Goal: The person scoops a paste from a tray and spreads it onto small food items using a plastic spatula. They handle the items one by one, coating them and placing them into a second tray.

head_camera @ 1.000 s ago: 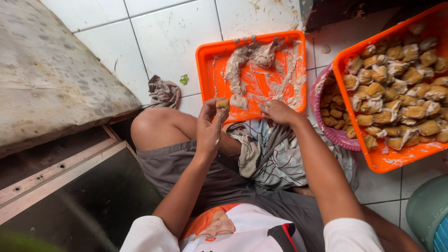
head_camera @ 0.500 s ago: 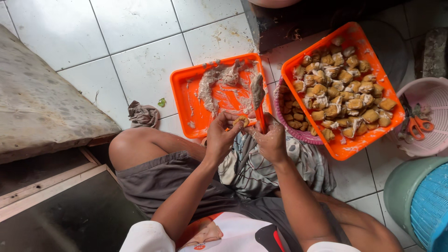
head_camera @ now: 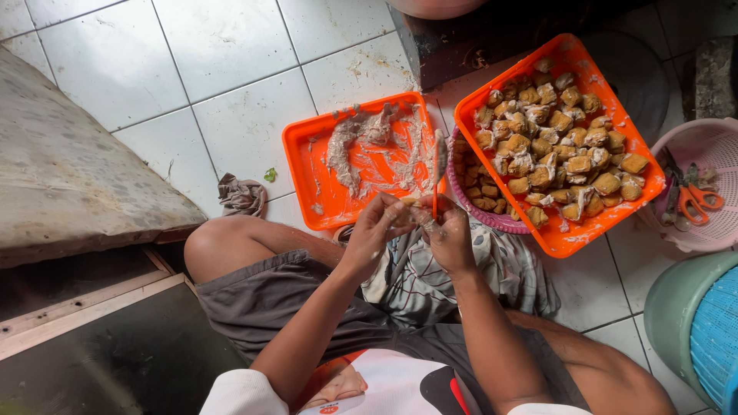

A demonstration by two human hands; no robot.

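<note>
I sit on a tiled floor with my knees apart. My left hand (head_camera: 378, 229) cups a small brown piece of fried tofu (head_camera: 405, 207). My right hand (head_camera: 448, 233) grips a red-handled knife (head_camera: 437, 165), blade up and coated with pale paste, right beside that piece. Just beyond my hands lies an orange tray (head_camera: 301, 161) smeared with pale paste (head_camera: 361, 138). To its right a second orange tray (head_camera: 567, 234) is heaped with stuffed tofu pieces (head_camera: 557, 146), resting partly on a pink basket (head_camera: 492, 219) of more pieces.
A patterned cloth (head_camera: 453, 277) covers my lap. A crumpled rag (head_camera: 241, 196) lies on the tiles at left, beside a worn grey slab (head_camera: 69, 169). At right stand a pink basket with orange scissors (head_camera: 696, 198) and a green bucket (head_camera: 676, 315).
The view shifted, bringing the right-hand baskets into sight. My right hand lifted the knife upright with paste on its blade, and both hands drew together over my lap around the tofu piece.
</note>
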